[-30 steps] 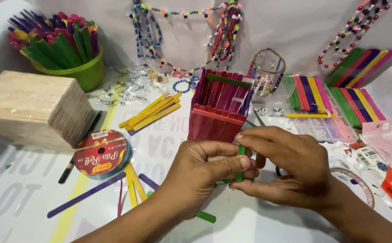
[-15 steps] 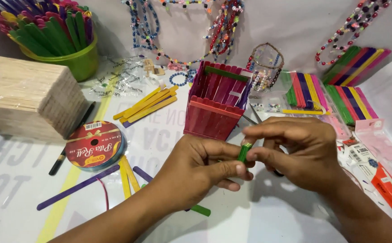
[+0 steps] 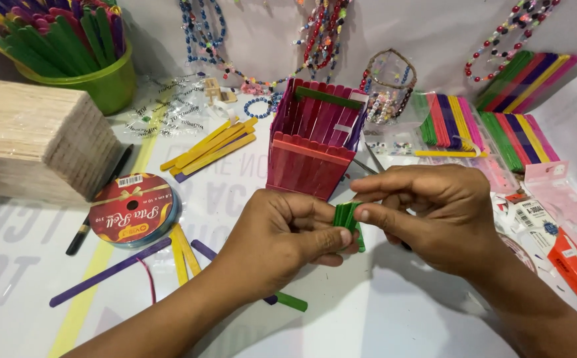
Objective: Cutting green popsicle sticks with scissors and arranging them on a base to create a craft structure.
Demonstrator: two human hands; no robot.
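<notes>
Here both hands [image 3: 361, 222] pinch green sticks [image 3: 346, 215], near-upright.

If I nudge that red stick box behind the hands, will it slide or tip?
The red stick box looks light, being thin craft sticks, so it would probably slide on the smooth table. It stands taller than its base, so a high push may tip it. Glued joints are likely fragile.
</notes>
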